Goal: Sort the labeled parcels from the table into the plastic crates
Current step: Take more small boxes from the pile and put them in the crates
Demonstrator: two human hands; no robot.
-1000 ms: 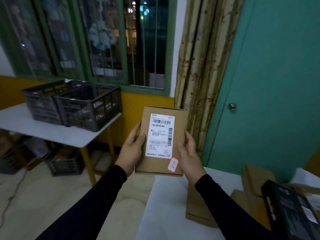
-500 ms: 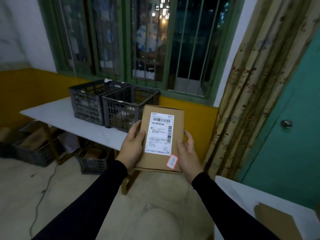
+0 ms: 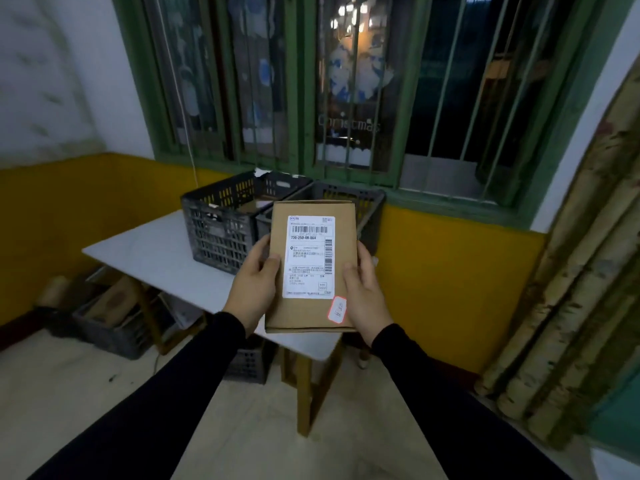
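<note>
Cardboard parcel (image 3: 311, 268) is being held upright at frame centre, label side facing the camera, in front of the two dark plastic crates (image 3: 221, 230) that are sitting side by side on the white table (image 3: 156, 254) at 12 o'clock. The left hand (image 3: 254, 289) is gripping the parcel's 9 o'clock edge and the right hand (image 3: 363, 296) its 3 o'clock edge, each with a thumb lying on the front face and fingers curled behind. The box is being judged as light and stiff: it is being carried level with no sag seen in its faces, and the matte board is not expected to be slippery. The long side edges, where both hands are already clamped, are being taken as the best hold; the white shipping label (image 3: 310, 258) and the small red-bordered sticker (image 3: 337, 309) at 5 o'clock are being left uncovered for reading. The crates' tops are standing open, the left one appearing to hold something pale already. Room above the crates is being limited at 12 o'clock by the barred green window (image 3: 346, 91); the curtain (image 3: 581, 271) is hanging well apart at 3 o'clock. The table's near corner at 6 o'clock is being noted as an edge to avoid on approach.
</note>
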